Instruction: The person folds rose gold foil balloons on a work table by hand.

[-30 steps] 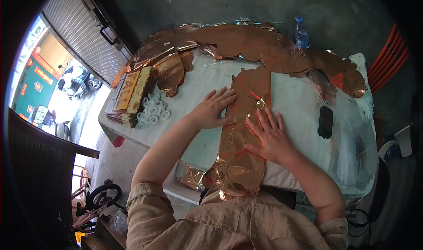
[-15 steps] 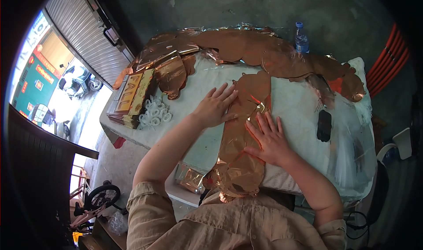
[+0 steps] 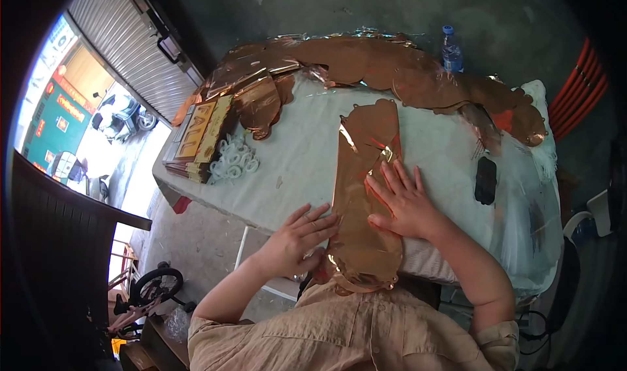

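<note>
A flat, uninflated copper-coloured foil balloon [image 3: 367, 194] lies lengthwise on the cloth-covered table, its near end hanging over the edge against my shirt. My right hand [image 3: 410, 204] rests flat on its right side with the fingers spread. Beside the near left edge, my left hand [image 3: 302, 237] is open, fingertips at the foil and thumb low near the balloon's lower end. Whether anything lies under the left thumb is hidden. Shiny creases show near the right fingertips and at the upper left of the foil.
More copper foil balloons [image 3: 353, 61] lie along the table's far side. At left are printed packets [image 3: 196, 132] and a pile of white rings [image 3: 235, 159]. A water bottle [image 3: 450, 49] stands at the back. A black object [image 3: 485, 180] and clear plastic bags [image 3: 519, 224] lie at right.
My left hand has slid from the balloon's upper left edge down towards me. The near end of the foil now looks flatter. My right hand has stayed nearly in place.
</note>
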